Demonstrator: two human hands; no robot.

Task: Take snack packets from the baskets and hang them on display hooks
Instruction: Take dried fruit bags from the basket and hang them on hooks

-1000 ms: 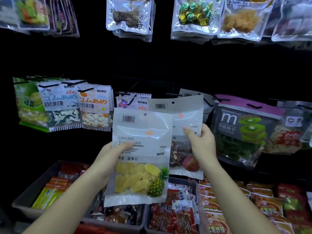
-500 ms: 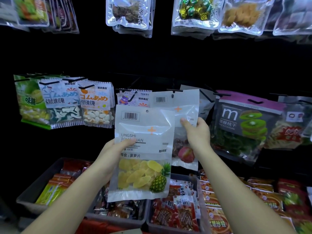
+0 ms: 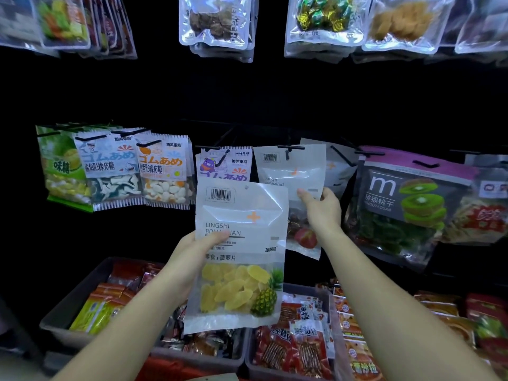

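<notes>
Item 1. Pineapple packet (image 3: 239,243): white pouch, held upright in mid-air above the baskets (image 3: 68,306). The left hand (image 3: 192,259) grips its left edge, thumb on the front, fingers behind. Its top edge overlaps the lower part of a hanging bear-print packet (image 3: 225,163). Its right edge covers part of item 2.

Item 2. Dried-fruit packet (image 3: 291,171): white pouch, at the middle row of hooks. The right hand (image 3: 320,210) pinches its right edge, thumb in front. A black hook (image 3: 290,148) sits at its top hole (how far the pouch sits along the hook cannot be told). Its bottom edge hangs free above the baskets.

Item 3. Neighbours: gummy packets (image 3: 165,171) to the left, just beside the bear-print packet. The kiwi packet (image 3: 406,204) is to the right, near the right hand, with another white pouch between.

Item 4. Open room: a wide dark band separates the middle row from the upper-row packets (image 3: 217,20). A dark gap lies under the gummy packets, above the left basket's rim.

Item 5. Baskets: grey, side by side, filled with red and yellow packets. Both forearms pass over them.
</notes>
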